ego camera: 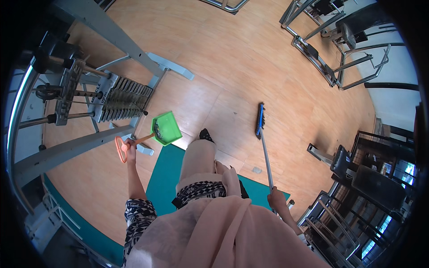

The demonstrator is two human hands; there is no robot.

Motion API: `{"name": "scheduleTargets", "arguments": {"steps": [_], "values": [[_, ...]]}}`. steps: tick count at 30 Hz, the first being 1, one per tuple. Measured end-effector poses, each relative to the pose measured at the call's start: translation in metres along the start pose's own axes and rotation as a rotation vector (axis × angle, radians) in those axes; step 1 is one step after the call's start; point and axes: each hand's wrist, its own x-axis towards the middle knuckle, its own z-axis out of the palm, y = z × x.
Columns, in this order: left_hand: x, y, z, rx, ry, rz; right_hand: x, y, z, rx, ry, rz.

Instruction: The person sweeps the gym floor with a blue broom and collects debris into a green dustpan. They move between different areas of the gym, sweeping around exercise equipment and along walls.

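My left hand (131, 149) grips the handle of a long-handled dustpan, just below its orange loop grip (122, 149). The green pan (171, 129) holds a small heap of grey debris (157, 130) near its handle side. Whether the pan touches the floor I cannot tell. On the other side, my right hand (278, 198) is closed around the grey pole (267, 160) of a broom. Its blue head with dark bristles (260, 120) is ahead of me over the tiled floor (231, 97).
A weight-stack machine (125, 97) with a grey frame stands close on the left. Teal mats (164, 174) lie under and beside me. Chrome-framed gym equipment (315, 53) stands at the far right, with padded benches (378, 184) nearer. A pale patch (257, 170) shows on the floor beside the pole.
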Motion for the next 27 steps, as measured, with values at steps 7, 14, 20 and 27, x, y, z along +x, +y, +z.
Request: {"name": "scheduleTargets", "arguments": {"steps": [7,14,20,27], "values": [[0.019,-0.023,-0.004,0.017,-0.034,0.053,-0.034,-0.065,0.073,0.090,-0.005,-0.116],[0.021,-0.014,0.037,0.290,-0.050,0.140,-0.047,-0.143,0.133,-0.023,0.091,-0.256],[0.040,-0.073,0.014,0.543,0.129,0.201,-0.051,-0.158,0.123,0.530,-0.093,-0.387],[0.054,-0.107,-0.064,0.164,0.071,0.088,-0.114,-0.128,0.036,0.878,-0.313,-0.352]]}}
